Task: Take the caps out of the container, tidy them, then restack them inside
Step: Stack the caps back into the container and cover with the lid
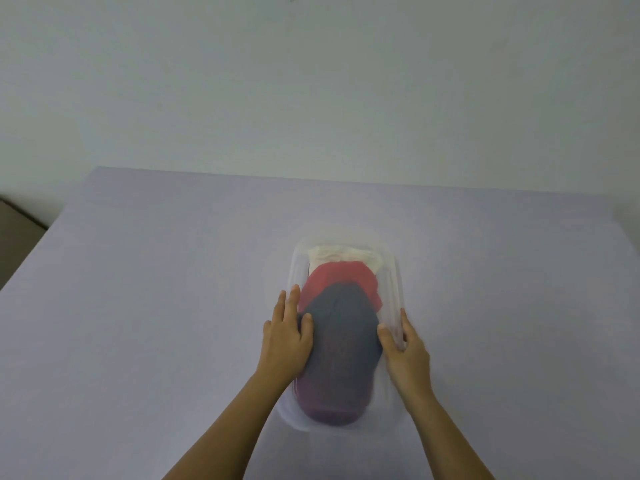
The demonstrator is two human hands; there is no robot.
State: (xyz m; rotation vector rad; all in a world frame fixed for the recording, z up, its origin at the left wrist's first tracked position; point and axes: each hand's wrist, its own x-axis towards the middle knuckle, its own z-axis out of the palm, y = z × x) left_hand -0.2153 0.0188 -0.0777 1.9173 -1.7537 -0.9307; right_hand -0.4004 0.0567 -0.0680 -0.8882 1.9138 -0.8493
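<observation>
A clear plastic container (393,271) sits on the lavender table, a little right of centre. Three caps lie stacked in it: a cream cap (346,253) at the far end, a red cap (337,277) over it, and a dark grey cap (341,330) on top, nearest me, its brim reaching the near end. My left hand (287,336) rests on the container's left rim with the thumb on the grey cap's left side. My right hand (403,344) grips the right rim, thumb touching the cap's right side. The picture is slightly blurred.
The lavender table (156,323) spreads wide to the left and right of the container. Its far edge meets a pale wall. A strip of dark floor shows past the table's left edge (20,237).
</observation>
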